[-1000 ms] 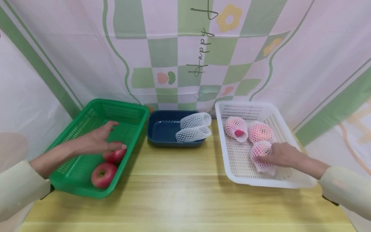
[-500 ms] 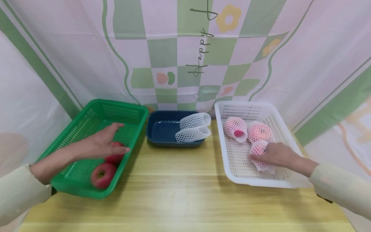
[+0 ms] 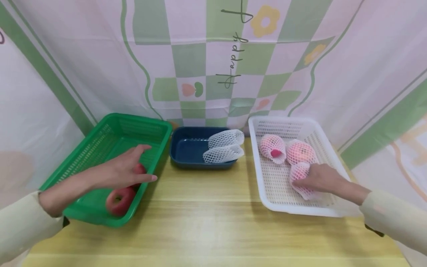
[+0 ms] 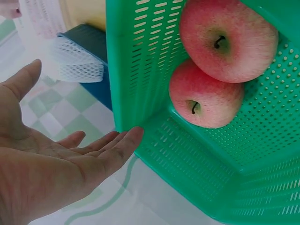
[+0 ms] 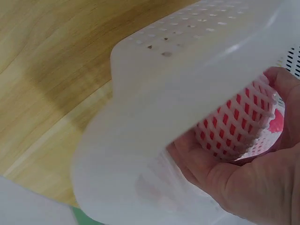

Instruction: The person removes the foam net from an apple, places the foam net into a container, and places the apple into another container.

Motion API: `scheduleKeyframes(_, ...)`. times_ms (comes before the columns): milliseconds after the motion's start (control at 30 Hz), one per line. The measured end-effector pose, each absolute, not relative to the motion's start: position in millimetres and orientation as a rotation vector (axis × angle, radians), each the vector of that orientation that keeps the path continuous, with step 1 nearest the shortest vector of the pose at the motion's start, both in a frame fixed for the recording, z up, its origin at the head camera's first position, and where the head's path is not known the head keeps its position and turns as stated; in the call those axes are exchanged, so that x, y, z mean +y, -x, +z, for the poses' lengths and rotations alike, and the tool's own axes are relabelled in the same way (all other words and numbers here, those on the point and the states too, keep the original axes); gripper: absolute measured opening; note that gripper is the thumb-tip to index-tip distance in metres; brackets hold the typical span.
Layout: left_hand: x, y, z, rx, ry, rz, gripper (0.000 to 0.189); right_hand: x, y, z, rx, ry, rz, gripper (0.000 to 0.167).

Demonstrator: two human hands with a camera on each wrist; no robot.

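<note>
Netted fruit (image 3: 298, 174) sits within the white basket (image 3: 300, 211), toward its near right corner, red showing through the pale mesh; loose end of the net flares toward the near rim. Right hand (image 3: 323, 178) clamped on it, fingers and thumb curled round the sides; the right wrist view has part of this grip behind the basket wall. Cannot tell whether the fruit bears on the basket floor or is slightly raised. Two wrapped neighbours (image 3: 301, 151) lie beyond it in the same basket, one just behind, the other farther left with a bright red patch at the net's mouth. Left hand (image 3: 122, 170) well apart from the right, holding nothing, thumb and fingers spread, over the green basket (image 3: 143, 118) near its inner rim; contact with that rim unclear. Below it, two bare apples (image 4: 206, 96) touch each other against the inner wall, stem ends visible in the left wrist view. Between the baskets, a dark blue tray (image 3: 189, 149); two white foam nets (image 3: 223, 153) lie side by side over its right end. All three containers stand on a wooden tabletop (image 3: 207, 233), checked curtain (image 3: 188, 59) behind, lettered "Happy". Both sleeves (image 3: 393, 218) pale.
</note>
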State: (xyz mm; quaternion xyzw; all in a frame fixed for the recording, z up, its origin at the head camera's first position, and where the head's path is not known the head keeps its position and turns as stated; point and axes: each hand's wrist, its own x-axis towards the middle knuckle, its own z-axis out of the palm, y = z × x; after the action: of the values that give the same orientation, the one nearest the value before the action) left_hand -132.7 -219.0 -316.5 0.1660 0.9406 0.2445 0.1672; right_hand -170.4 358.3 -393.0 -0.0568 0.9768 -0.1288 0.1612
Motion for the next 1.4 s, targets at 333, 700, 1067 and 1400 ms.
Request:
scheduleKeyframes(333, -210, 129, -315, 2.687, -0.521, 0.689, 0.095, 342, 165, -363, 2.798, 0.263, -0.323, 0.053)
scheduleKeyframes(700, -204, 122, -314, 2.632, -0.513, 0.674, 0.1, 310, 165, -323, 2.893, 0.334, -0.238, 0.071)
scheduleKeyframes(1067, -191, 112, -313, 2.628, -0.527, 0.678, 0.098, 268, 161, -298, 2.968, 0.502, -0.203, 0.078)
scheduleKeyframes(1400, -180, 105, -313, 2.6, -0.539, 0.663, 0.1, 229, 149, -288, 2.98, 0.651, -0.208, 0.078)
